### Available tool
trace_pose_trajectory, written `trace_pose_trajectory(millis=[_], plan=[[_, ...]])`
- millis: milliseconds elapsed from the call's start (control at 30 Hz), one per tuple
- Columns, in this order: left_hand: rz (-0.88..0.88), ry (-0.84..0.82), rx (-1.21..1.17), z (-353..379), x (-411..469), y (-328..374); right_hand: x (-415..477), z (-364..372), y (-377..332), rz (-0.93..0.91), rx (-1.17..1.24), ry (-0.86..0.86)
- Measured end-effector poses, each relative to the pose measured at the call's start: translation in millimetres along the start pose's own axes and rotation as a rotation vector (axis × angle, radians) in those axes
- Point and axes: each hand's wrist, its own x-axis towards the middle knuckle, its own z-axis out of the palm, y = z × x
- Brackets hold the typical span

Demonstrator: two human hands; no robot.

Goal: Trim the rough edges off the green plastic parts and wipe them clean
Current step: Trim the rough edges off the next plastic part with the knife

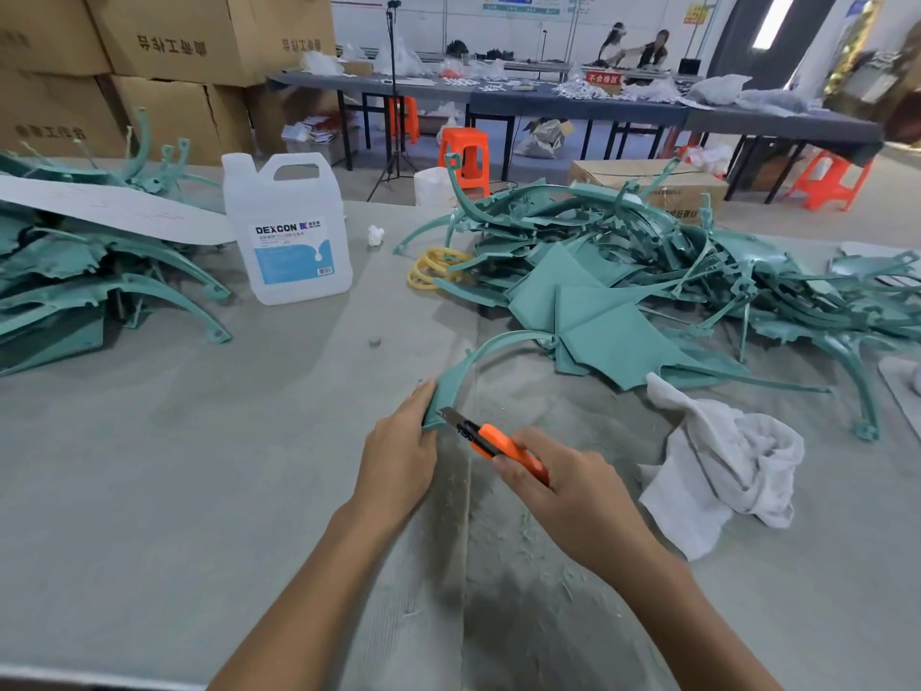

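Observation:
A curved green plastic part [486, 349] arcs across the middle of the grey table. My left hand [398, 453] grips its near end. My right hand [563, 486] holds an orange utility knife [498, 443], and the blade tip touches the part's edge just beside my left thumb. Thin green shavings [528, 526] lie scattered on the cloth below my hands. A crumpled white rag [722, 456] rests to the right of my right hand.
A large heap of green parts [673, 281] fills the right back of the table, another heap [84, 271] the left. A white DEXCON jug [289, 231] stands between them, yellow rings [433, 271] beside it. Cardboard boxes [164, 57], orange stools and other tables stand beyond.

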Motion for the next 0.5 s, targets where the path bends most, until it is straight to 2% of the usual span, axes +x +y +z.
trace_pose_trajectory(millis=[133,333,500], plan=[[-0.015,-0.021,0.046,-1,-1,1,6,-2,2,-0.016,-0.08,0.016],[0.007,-0.043,0.083,-2,-32,-3,49,-2,24,0.044,-0.161,0.138],[-0.022,-0.008,0.081,-12,-52,-9,93,-7,72,0.271,-0.215,0.071]])
